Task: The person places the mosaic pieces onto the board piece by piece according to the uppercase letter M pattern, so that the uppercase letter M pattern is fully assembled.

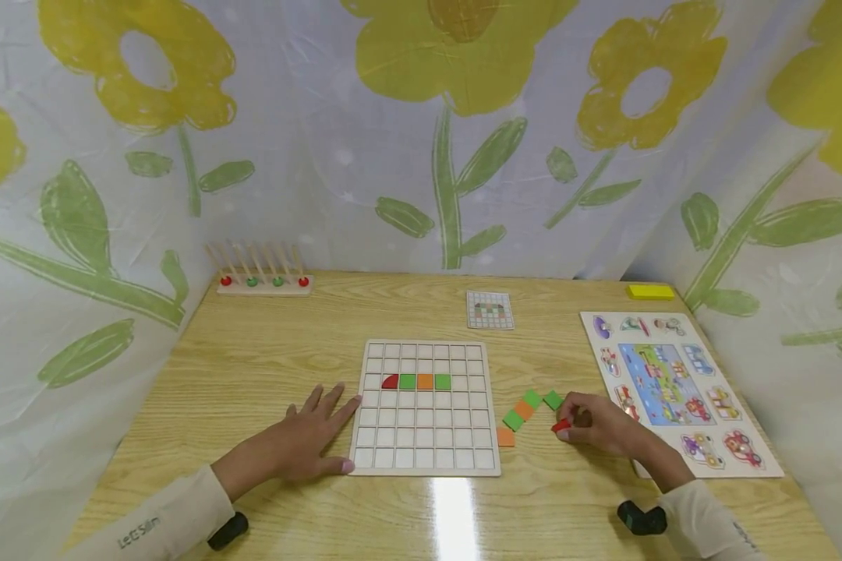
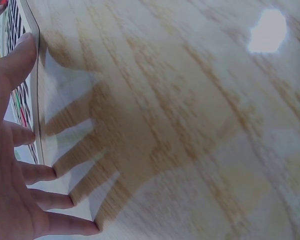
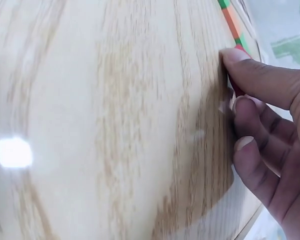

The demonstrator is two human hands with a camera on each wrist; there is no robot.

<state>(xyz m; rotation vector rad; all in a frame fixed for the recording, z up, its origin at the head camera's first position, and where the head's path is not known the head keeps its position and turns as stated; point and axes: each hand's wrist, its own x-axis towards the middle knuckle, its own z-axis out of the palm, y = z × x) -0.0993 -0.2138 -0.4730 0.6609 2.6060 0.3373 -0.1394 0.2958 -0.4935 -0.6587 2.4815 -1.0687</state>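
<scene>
A square wooden grid board (image 1: 421,436) lies mid-table. One of its rows carries a red quarter-round tile (image 1: 390,382), a green tile (image 1: 408,382), an orange tile (image 1: 425,382) and another green tile (image 1: 443,382). My left hand (image 1: 302,440) is spread flat, thumb and index finger touching the board's left edge. Right of the board, my right hand (image 1: 599,425) pinches a red tile (image 1: 560,425) between thumb and fingers, low over the table. Beside it lie loose green and orange tiles, among them a green tile (image 1: 553,400) and an orange tile (image 1: 506,437).
A small pattern card (image 1: 489,310) lies behind the board. On the right is a picture puzzle board (image 1: 733,436), with a yellow block (image 1: 650,292) behind it. A peg stand (image 1: 265,286) with red and green beads occupies the back left. Flower-print fabric (image 1: 309,156) surrounds the table.
</scene>
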